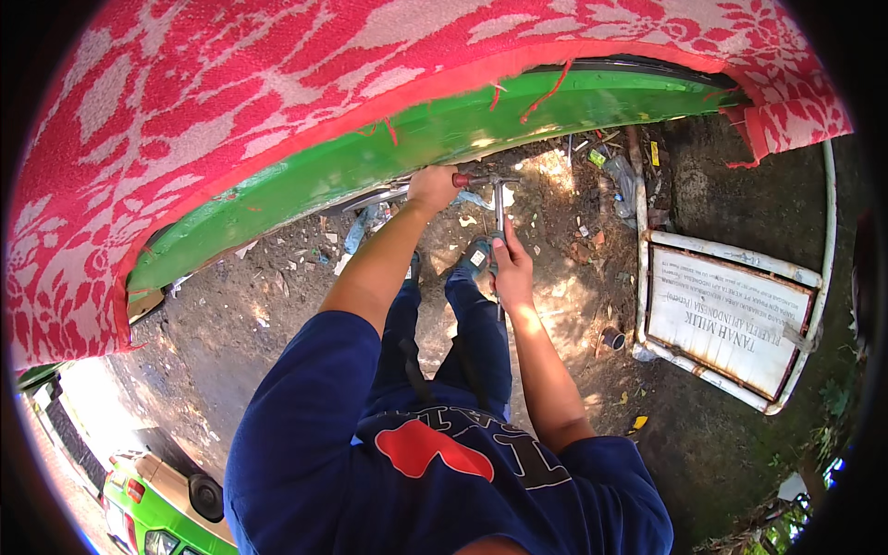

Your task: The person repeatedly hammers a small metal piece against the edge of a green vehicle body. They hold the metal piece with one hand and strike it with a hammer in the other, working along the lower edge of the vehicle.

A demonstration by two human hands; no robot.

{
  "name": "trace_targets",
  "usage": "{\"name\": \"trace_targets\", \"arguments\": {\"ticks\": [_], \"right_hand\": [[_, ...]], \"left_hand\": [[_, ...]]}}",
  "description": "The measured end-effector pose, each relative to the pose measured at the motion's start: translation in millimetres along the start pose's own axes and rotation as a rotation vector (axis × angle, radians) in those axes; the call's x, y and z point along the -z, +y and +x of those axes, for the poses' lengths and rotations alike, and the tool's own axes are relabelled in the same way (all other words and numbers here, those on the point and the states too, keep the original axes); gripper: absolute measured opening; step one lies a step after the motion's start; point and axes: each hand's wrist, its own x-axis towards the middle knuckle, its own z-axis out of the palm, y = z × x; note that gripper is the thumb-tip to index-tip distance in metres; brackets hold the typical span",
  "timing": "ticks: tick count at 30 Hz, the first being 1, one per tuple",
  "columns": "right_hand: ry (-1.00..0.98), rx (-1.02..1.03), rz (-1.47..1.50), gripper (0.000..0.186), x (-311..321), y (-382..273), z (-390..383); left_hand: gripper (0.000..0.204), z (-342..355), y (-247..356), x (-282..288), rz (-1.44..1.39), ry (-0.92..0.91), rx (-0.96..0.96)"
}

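My left hand [433,189] is closed at the lower edge of a green panel [305,176], with a red-handled tool [460,179] sticking out of it to the right. The tool's working end is hidden by the hand and the panel edge. My right hand [513,266] grips a metal-shafted hammer [499,205] by its handle. The hammer's head lies right beside the end of the red handle; whether they touch I cannot tell. Over the panel hangs a red and pale pink patterned cloth [277,79] with loose red threads along its hem.
Littered dirt ground [277,333] lies around my feet. On the right stands a white signboard [721,314] in a rusty pipe frame. A small rusty can [611,338] lies left of it. Plastic scraps [622,180] are strewn farther off. A bright green car [153,513] shows at the lower left.
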Motion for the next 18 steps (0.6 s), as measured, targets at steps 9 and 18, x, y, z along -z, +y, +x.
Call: {"name": "trace_targets", "arguments": {"ticks": [9,18], "right_hand": [[-0.05,-0.117,0.089,0.046,-7,-5,10],[-0.207,-0.108,-0.087,0.046,-7,-9,-14]], "left_hand": [[0.029,-2,-11,-13,0.026,0.089,-0.033],[0.017,-34,-10,-4,-0.086,0.139,-0.034]]}}
